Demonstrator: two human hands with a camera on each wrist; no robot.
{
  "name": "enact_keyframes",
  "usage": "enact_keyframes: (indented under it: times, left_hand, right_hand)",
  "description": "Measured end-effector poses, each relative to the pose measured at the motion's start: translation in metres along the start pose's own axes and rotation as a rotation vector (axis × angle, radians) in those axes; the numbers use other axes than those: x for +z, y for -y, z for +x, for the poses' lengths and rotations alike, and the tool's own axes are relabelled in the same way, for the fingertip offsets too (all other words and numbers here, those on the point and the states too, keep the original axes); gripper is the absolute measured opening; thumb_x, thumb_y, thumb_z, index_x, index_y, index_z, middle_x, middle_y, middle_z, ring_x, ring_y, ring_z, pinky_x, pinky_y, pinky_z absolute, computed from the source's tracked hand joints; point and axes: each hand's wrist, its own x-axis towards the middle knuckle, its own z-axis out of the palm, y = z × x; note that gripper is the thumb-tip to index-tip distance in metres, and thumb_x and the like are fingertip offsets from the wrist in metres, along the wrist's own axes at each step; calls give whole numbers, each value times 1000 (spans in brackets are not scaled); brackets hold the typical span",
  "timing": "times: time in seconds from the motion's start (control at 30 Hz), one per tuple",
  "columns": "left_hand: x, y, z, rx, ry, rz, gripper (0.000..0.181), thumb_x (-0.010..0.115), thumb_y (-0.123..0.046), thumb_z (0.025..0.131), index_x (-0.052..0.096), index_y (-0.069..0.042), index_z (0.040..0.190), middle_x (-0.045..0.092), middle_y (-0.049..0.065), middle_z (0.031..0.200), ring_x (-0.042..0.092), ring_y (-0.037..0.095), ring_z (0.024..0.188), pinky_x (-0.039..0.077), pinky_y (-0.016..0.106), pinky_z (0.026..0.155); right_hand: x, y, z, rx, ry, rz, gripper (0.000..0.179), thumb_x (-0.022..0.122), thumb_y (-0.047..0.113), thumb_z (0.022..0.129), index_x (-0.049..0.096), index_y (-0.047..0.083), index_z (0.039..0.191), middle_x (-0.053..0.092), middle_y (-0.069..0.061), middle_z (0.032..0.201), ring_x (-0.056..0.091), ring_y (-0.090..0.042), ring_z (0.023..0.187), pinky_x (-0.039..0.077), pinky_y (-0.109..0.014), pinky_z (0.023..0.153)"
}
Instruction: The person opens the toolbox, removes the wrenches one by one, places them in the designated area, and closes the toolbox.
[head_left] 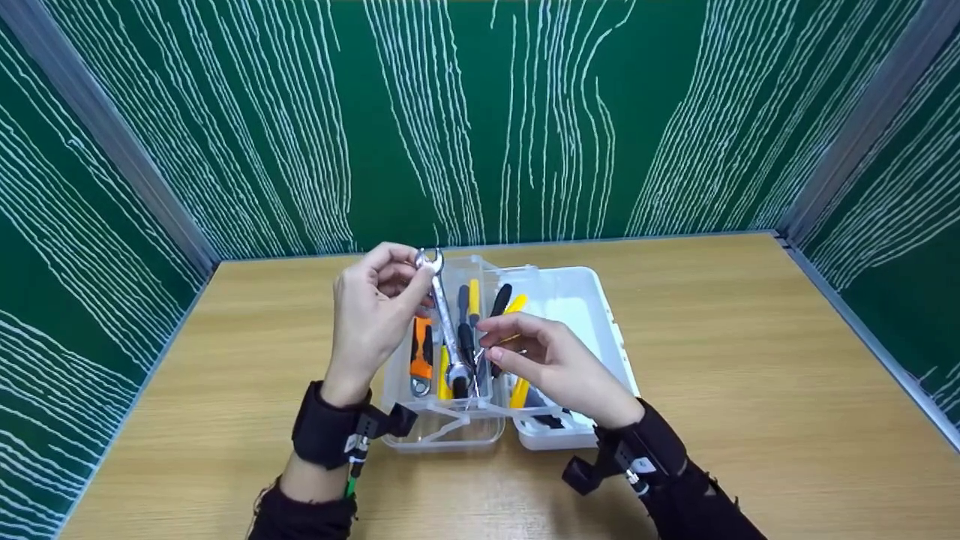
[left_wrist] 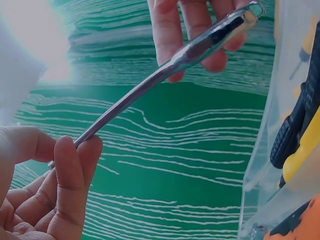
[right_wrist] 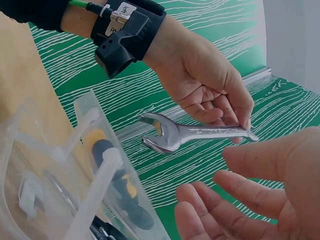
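Wrench (head_left: 443,311) up over clear tray (head_left: 397,375), top end at about 12 o'clock, pinched there by my left hand (head_left: 373,311). My right hand (head_left: 559,367) sits apart from it, at 4 o'clock of the wrench, just beside it, fingers loosely bent. Orange cutter (head_left: 422,349) in the tray, 7 o'clock of wrench; white box (head_left: 585,322) at 3 o'clock, on wooden table (head_left: 720,360).

The open-end wrench (head_left: 444,315) is silver, the utility knife (head_left: 420,361) orange-and-black, the far wall (head_left: 487,112) green with wavy white lines.
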Motion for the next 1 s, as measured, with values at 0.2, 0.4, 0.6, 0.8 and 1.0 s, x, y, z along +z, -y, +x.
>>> enact_keyframes:
  times: [0.2,0.4,0.6,0.8,1.0]
  left_hand:
    - [5,6,-6,-13,-22,-111,11,75,-3,97,71,1,107,77,14,86,72,18,63,66,33,62]
    - [11,11,-8,-26,-30,-172,12,75,-1,97,71,2,108,78,13,87,73,18,65,67,33,64]
    - [15,11,-8,-9,-20,-240,13,75,0,97,69,4,108,77,13,88,75,18,67,67,34,65]
    - [19,13,-9,-5,1,-279,13,74,1,97,68,5,108,77,14,90,75,18,68,68,34,66]
    - [22,15,-10,-4,15,-276,13,74,0,98,68,5,108,77,14,90,75,16,69,68,34,68]
  right_hand:
    - [2,-3,2,29,7,-13,37,67,20,107,65,6,142,69,-16,139,72,-25,116,60,-23,100]
    - [5,-6,3,42,21,-9,38,64,23,109,64,6,143,71,-13,135,72,-24,116,60,-25,102]
    - [6,-6,3,28,16,-30,38,65,22,109,64,4,142,71,-14,136,71,-26,119,59,-24,103]
    - [8,-4,3,65,11,-31,38,66,24,108,65,4,141,71,-13,133,71,-27,113,61,-25,99]
    - [9,-5,3,65,13,-39,39,65,24,109,64,2,141,73,-14,126,70,-25,107,62,-24,97]
